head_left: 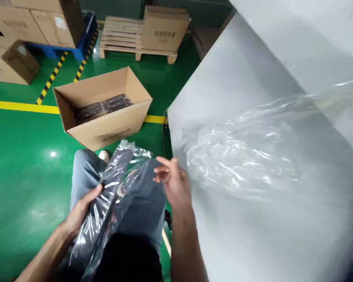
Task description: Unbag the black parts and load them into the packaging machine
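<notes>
My left hand (84,205) grips a long, dark flat piece in a clear plastic bag (104,196), tilted across my lap. The thumb lies on top of the bag, and the other fingers are hidden beneath it. Loose clear film spreads from the bag's right side over my knee. My right hand (173,180) is raised to the right of the bag, apart from it, with its fingers spread and nothing in them. Clear plastic bags (238,156) lie crumpled on the light grey table (238,235) to the right of that hand.
An open cardboard box (114,127) holding several dark wrapped pieces (106,107) stands on the green floor before my knees. Behind it, a wooden pallet (120,37) carries a closed carton (164,31). More cartons (17,23) sit on a blue pallet (85,39) at upper left.
</notes>
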The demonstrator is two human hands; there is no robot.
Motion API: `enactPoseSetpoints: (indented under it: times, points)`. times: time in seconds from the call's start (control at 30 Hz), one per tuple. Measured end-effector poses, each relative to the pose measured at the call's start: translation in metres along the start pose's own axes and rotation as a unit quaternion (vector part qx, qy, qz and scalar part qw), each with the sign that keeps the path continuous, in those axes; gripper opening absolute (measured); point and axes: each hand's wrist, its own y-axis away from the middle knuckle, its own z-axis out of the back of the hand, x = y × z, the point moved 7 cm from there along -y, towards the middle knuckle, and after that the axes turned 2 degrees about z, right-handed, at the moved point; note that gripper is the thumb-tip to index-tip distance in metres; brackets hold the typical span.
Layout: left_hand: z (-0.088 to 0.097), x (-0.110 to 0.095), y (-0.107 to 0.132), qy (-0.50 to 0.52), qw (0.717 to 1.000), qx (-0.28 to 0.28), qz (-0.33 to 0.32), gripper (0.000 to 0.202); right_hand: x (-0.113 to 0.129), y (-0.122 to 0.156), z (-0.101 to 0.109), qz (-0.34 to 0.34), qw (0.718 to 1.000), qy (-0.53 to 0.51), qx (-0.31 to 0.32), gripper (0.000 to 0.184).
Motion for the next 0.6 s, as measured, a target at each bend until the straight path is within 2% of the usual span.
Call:
enactPoseSetpoints:
  times: [0.1,0.2,0.3,0.37,0.43,0.6]
  points:
    - [-0.004,-0.021,-0.010,-0.034,0.996,0.002,-0.081,0.078,-0.004,0.013,-0.014,0.008,0.998,0.036,0.046,0.101]
    - [-0.003,-0.039,-0.012,-0.105,0.979,-0.036,-0.171,0.074,-0.019,0.040,-0.044,-0.021,0.981,0.101,0.163,0.098]
    - [-0.001,-0.049,-0.008,-0.150,0.958,-0.086,-0.228,0.067,-0.036,0.069,-0.070,-0.059,0.949,0.139,0.276,0.074]
    - [-0.002,-0.047,-0.009,-0.135,0.964,-0.078,-0.217,0.068,-0.042,0.079,-0.076,-0.081,0.936,0.125,0.317,0.055]
    - [-0.004,-0.041,-0.013,-0.098,0.978,-0.052,-0.175,0.071,-0.042,0.079,-0.075,-0.083,0.929,0.112,0.343,0.044]
    - [-0.005,-0.036,-0.016,-0.040,0.991,-0.047,-0.115,0.078,-0.033,0.072,-0.067,-0.052,0.920,0.110,0.372,0.044]
